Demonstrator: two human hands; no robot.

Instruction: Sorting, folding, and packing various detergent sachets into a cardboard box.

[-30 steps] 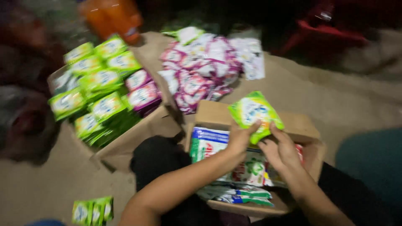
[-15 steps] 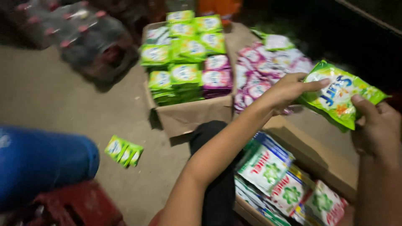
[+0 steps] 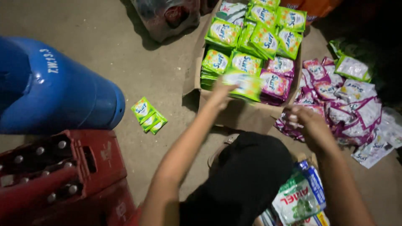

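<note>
Cardboard box (image 3: 247, 115) sits at upper centre of the frame, packed with stacked green sachets (image 3: 255, 37) and a few purple sachets (image 3: 276, 77) along its right side. Over the box's near edge the left hand (image 3: 220, 94) reaches in with a blurred green sachet (image 3: 245, 86) pinched at its fingertips, fingers closed on the packet, which lies just above the stacks at the front of the box. To the right of centre, the right hand (image 3: 303, 119) hovers beside the box's right corner with fingers curled; whether it grips anything cannot be told. Behind it, at the right of the frame, a loose heap of purple and white packets (image 3: 351, 104) spreads on the floor. Left of centre, a small strip of green sachets (image 3: 148, 115) lies alone on the concrete. A blue cylinder (image 3: 54, 90) fills the upper left, and a red crate (image 3: 63, 171) with bottle caps showing sits at lower left. At the bottom right, a white and green pouch (image 3: 299, 199) rests near the person's dark lap.
</note>
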